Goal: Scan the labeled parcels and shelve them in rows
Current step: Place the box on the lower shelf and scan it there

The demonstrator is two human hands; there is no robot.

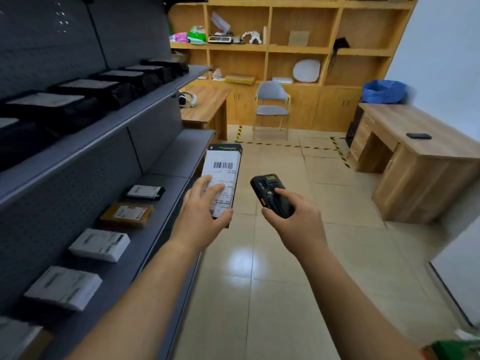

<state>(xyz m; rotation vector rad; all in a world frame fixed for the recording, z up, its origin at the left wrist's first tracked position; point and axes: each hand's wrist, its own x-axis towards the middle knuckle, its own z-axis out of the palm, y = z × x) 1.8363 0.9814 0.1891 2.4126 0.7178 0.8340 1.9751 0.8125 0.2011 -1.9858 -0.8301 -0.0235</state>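
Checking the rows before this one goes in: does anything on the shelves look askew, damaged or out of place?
Nothing stands out. Parcels on the lower shelf and upper shelf lie flat in rows. The left hand holds a labelled parcel, the right hand the scanner.

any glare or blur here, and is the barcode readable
Head view: a bright glare sits on the floor tiles; wide-angle distortion bends the grey shelves; the edges are soft, yet the barcode on the parcel in the left hand is sharp.

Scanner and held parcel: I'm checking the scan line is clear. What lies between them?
Nothing: in the head view the gap between the scanner and the parcel is bare, with only floor tiles behind.
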